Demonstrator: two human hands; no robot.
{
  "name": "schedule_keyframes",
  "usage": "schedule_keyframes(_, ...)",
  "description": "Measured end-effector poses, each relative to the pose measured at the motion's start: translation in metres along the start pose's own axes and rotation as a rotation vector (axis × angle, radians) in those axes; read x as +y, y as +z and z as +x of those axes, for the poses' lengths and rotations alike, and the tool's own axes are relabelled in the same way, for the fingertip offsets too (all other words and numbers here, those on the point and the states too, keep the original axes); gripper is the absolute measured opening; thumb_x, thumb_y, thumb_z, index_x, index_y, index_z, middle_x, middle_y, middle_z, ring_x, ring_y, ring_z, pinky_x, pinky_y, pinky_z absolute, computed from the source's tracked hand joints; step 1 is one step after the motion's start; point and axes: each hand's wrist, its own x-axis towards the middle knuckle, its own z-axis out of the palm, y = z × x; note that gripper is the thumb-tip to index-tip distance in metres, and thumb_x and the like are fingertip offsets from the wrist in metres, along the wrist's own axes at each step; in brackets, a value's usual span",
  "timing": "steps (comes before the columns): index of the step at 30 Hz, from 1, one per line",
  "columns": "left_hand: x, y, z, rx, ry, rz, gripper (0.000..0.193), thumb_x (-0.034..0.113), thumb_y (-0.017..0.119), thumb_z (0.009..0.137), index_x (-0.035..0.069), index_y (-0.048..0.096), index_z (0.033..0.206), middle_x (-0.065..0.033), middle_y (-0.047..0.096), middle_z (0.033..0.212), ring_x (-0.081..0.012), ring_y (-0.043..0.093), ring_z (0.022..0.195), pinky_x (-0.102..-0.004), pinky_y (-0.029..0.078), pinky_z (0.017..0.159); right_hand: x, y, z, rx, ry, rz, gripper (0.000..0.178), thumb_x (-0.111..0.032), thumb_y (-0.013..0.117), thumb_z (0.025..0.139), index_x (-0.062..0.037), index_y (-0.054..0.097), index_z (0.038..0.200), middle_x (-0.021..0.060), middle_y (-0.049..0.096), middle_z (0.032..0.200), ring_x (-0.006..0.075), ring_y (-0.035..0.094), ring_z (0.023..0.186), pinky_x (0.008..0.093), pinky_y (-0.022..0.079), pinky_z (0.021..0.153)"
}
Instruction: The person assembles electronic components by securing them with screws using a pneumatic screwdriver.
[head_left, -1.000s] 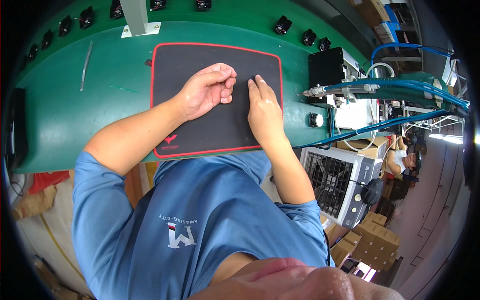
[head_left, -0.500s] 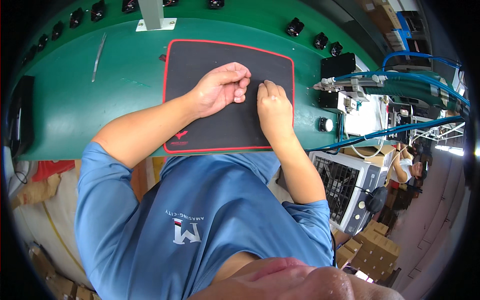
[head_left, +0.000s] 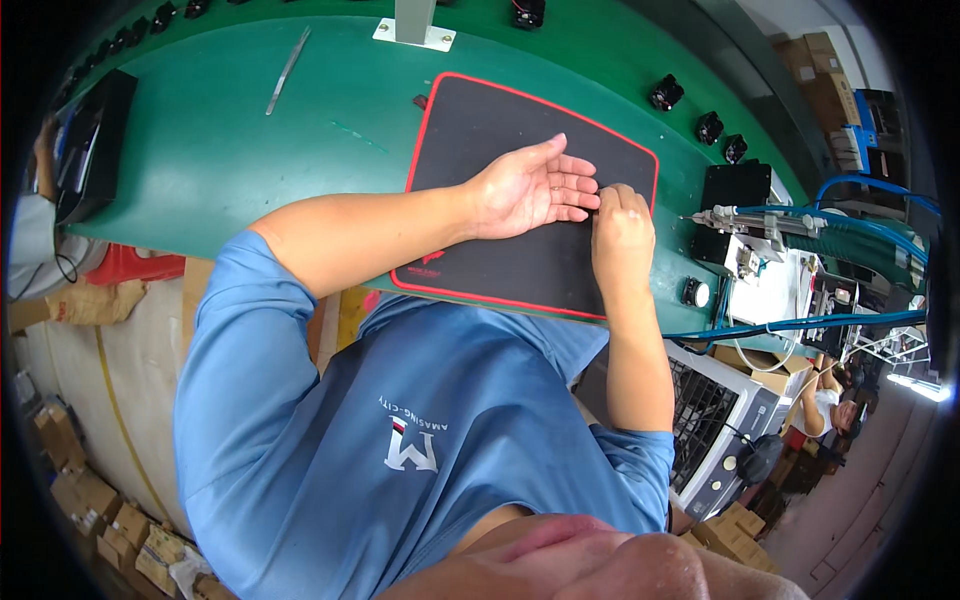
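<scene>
Over the black mat with a red border [head_left: 520, 265], my left hand [head_left: 525, 190] lies palm up, its fingers stretched out and thumb apart. Nothing shows in the palm. My right hand [head_left: 623, 235] is beside its fingertips, back of the hand up, with the fingers curled and pressed together. Whatever those fingers may hold is hidden beneath them. The fingertips of both hands nearly meet, and I cannot tell whether they touch.
On the green table [head_left: 220, 150] lie metal tweezers [head_left: 288, 70] at the left. A black bin [head_left: 98, 145] stands at the left end. Several small black fans [head_left: 667, 93] line the far side. A bench machine [head_left: 745, 235] with blue hoses [head_left: 800, 325] is at the right.
My left hand has opened from loosely curled fingers to an outstretched palm. The right hand's fingers have curled in, and the hands are closer together. The whole view has shifted and tilted.
</scene>
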Motion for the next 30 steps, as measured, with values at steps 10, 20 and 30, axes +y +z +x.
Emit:
schedule_keyframes(10, 0.004, 0.014, -0.007, 0.117, 0.016, 0.093, 0.063, 0.053, 0.040, 0.107, -0.002, 0.055, 0.134, -0.0185, 0.062, 0.132, -0.0301, 0.059, 0.127, -0.0440, 0.047, 0.108, -0.012, -0.025, 0.003, 0.146, 0.086, 0.215, 0.013, 0.003, 0.066, 0.081, -0.0007, 0.065, 0.093, 0.0149, 0.067, 0.095, 0.0357, 0.065, 0.089, 0.0447, 0.053, 0.079)
schedule_keyframes(20, 0.005, 0.015, -0.006, 0.118, -0.038, 0.065, 0.072, 0.058, 0.033, 0.107, -0.004, 0.053, 0.137, -0.0205, 0.059, 0.138, -0.0312, 0.055, 0.131, -0.0460, 0.042, 0.115, -0.048, -0.033, 0.013, 0.205, 0.027, 0.451, 0.020, 0.003, 0.066, 0.083, -0.0035, 0.070, 0.102, 0.0154, 0.071, 0.103, 0.0357, 0.069, 0.097, 0.0434, 0.056, 0.085)
schedule_keyframes(30, 0.007, 0.020, -0.008, 0.078, 0.015, -0.024, 0.072, 0.055, 0.034, 0.107, -0.008, 0.049, 0.138, -0.0263, 0.057, 0.137, -0.0410, 0.054, 0.133, -0.0503, 0.043, 0.115, -0.001, -0.007, -0.023, 0.095, 0.210, 0.120, 0.020, -0.003, 0.063, 0.093, -0.0044, 0.069, 0.111, 0.0181, 0.070, 0.116, 0.0354, 0.067, 0.112, 0.0403, 0.053, 0.097)
